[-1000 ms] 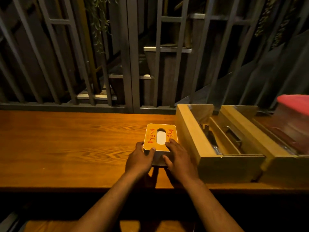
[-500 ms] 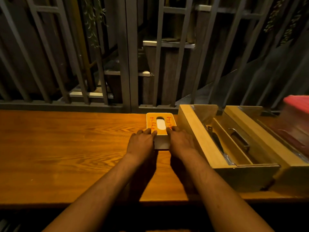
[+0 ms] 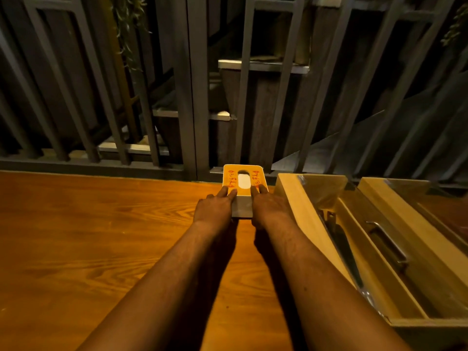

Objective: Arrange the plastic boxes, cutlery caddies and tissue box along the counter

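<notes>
The tissue box [image 3: 243, 177], orange-topped with red lettering and a white oval slot, sits at the back edge of the wooden counter [image 3: 101, 236], against the railing. My left hand [image 3: 215, 207] grips its near left corner, fingertips on the lid. My right hand [image 3: 269, 207] grips the near right corner the same way. Just right of it stands a wooden cutlery caddy [image 3: 304, 224] with dark-handled utensils and a metal handle inside. A second wooden caddy [image 3: 395, 198] stands beyond it to the right.
A grey metal railing [image 3: 192, 97] runs along the counter's far edge, with stairs and planters behind it. Open counter surface stretches to the left of the tissue box.
Both hands have pushed the tissue box away from me, from mid-counter to the back edge by the railing. The pink-lidded plastic box at the right has left the view.
</notes>
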{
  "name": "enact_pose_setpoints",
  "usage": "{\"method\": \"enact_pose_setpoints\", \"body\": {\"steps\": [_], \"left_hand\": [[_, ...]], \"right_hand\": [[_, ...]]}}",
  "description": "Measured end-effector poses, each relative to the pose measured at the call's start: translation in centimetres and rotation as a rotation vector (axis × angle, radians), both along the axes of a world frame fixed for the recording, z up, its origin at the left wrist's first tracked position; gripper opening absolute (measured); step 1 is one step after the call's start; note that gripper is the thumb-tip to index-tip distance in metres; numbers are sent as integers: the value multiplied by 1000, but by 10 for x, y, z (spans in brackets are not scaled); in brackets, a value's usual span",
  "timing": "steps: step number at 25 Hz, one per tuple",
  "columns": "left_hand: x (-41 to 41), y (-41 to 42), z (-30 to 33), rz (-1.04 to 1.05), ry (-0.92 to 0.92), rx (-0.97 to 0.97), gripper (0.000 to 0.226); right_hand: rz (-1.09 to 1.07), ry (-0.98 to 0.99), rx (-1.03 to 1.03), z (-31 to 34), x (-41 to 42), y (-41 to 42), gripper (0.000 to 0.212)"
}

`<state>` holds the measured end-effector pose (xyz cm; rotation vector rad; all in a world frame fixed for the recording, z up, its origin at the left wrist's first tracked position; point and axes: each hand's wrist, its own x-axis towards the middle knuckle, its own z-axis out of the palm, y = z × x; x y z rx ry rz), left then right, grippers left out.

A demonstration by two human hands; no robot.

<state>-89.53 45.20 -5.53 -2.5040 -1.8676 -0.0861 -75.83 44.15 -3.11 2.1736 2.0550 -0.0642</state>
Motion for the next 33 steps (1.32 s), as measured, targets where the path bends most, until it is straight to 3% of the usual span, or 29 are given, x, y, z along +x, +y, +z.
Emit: {"method": "enact_pose_setpoints", "body": {"steps": [6, 10, 15, 18, 21, 26, 31, 33], "left_hand": [[4, 17, 1, -29, 72, 11, 81], [-8, -5, 16, -43, 81, 98, 87], [0, -89, 50, -186, -233, 231, 50], [29, -156, 57, -276, -463, 269, 44], [64, -207, 52, -341, -583, 209, 44], [118, -252, 28, -310, -407, 76, 54], [130, -257, 14, -205, -239, 31, 70], [134, -255, 16, -173, -202, 40, 71]], "right_hand": [[-10, 50, -8, 2, 3, 12, 102], [-12, 226, 108, 20, -2, -12, 99], [10, 427, 451, 60, 26, -105, 47], [-74, 409, 515, 57, 67, -179, 37], [-150, 372, 496, 39, 115, -229, 35], [-55, 452, 399, 19, 182, -270, 48], [168, 244, 226, 14, 207, -276, 91], [213, 159, 205, 13, 212, -269, 97]]}}
